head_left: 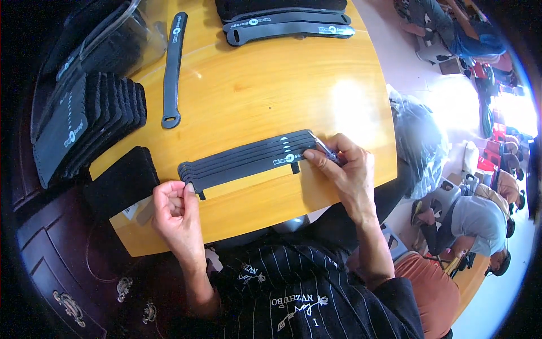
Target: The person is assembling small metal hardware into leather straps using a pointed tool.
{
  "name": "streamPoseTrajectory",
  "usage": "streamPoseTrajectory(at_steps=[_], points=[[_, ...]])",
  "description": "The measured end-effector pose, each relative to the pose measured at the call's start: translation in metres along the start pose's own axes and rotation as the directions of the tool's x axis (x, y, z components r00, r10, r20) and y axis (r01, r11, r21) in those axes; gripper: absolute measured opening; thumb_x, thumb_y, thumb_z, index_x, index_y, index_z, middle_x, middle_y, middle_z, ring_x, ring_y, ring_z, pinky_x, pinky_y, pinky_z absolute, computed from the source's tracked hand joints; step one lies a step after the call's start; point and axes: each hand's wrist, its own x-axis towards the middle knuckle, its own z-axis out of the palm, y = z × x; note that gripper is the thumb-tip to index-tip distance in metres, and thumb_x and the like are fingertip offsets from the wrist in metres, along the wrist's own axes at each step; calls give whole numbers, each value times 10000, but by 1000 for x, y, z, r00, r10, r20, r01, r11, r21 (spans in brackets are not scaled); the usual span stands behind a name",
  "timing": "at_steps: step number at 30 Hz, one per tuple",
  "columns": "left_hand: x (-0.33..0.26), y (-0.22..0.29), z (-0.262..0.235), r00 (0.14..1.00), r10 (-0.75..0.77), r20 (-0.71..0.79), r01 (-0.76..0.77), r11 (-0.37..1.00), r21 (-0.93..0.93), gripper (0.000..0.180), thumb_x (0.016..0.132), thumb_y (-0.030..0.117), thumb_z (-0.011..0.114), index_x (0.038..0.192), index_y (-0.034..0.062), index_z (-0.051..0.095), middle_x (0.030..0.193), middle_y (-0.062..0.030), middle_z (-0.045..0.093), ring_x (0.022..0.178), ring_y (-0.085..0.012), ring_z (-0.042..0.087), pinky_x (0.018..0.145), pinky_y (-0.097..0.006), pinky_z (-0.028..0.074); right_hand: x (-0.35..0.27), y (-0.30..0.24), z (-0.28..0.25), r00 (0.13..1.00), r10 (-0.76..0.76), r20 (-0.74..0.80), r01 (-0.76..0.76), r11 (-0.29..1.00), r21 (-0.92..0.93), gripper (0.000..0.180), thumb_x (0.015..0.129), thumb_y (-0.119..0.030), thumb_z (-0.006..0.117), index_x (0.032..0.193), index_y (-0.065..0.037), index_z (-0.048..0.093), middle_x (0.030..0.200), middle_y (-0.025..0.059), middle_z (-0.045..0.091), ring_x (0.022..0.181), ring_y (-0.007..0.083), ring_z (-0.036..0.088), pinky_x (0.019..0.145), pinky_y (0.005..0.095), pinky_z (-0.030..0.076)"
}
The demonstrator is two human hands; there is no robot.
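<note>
A fanned stack of dark grey hook-and-loop straps (240, 163) lies across the near part of the table, its layers stepped so that several edges show. My left hand (178, 212) is closed, thumb and finger pinching the stack's left end. At the other end, my right hand (355, 172) grips a slim pointed tool (323, 148) with a pale tip and darker handle; its exact kind is unclear. The right thumb also presses on the straps' right end. Two small black tabs stick out below the stack's near edge.
On the yellow wooden table (271, 85) lies a single strap (174, 70) with a slotted end. More straps (288, 25) are piled at the far edge. Stacked black pieces (84, 124) and a clear bin (121, 42) stand left. A plastic bag (420, 141) and seated people are right.
</note>
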Motion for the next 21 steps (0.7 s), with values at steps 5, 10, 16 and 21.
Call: streamPoseTrajectory(at_steps=[5, 10, 16, 21], points=[[0, 3, 1, 1000, 26, 0, -26, 1000, 14, 125, 859, -55, 630, 894, 23, 538, 699, 32, 520, 579, -4, 436, 533, -170, 372, 1, -2, 2, 999, -28, -28, 28, 1000, -8, 221, 787, -161, 775, 818, 1, 629, 655, 81, 619, 586, 113, 550, 551, 283, 464], [1, 0, -2, 993, 116, 38, -117, 992, 40, 128, 864, -63, 608, 878, 31, 523, 683, 38, 494, 574, -11, 424, 523, -185, 365, 4, -2, 6, 996, -76, -52, 79, 995, 63, 202, 792, -136, 769, 819, -2, 620, 635, 71, 600, 578, 114, 536, 544, 282, 458], [0, 3, -6, 990, 107, 97, -113, 992, 58, 92, 888, -35, 592, 882, 22, 519, 688, 20, 506, 580, -30, 441, 527, -207, 380, 10, 4, 4, 999, 8, 41, -14, 989, 148, 184, 780, -107, 772, 810, -3, 624, 586, -22, 535, 527, 51, 459, 472, 221, 373], [3, 7, -9, 982, 27, 186, -28, 1000, 0, 89, 910, 5, 596, 890, 27, 512, 698, 16, 513, 586, -42, 458, 543, -200, 387, 16, 0, -9, 994, 17, 104, -29, 993, 113, 167, 782, -103, 767, 826, 7, 649, 587, -20, 540, 520, 54, 474, 464, 226, 383]])
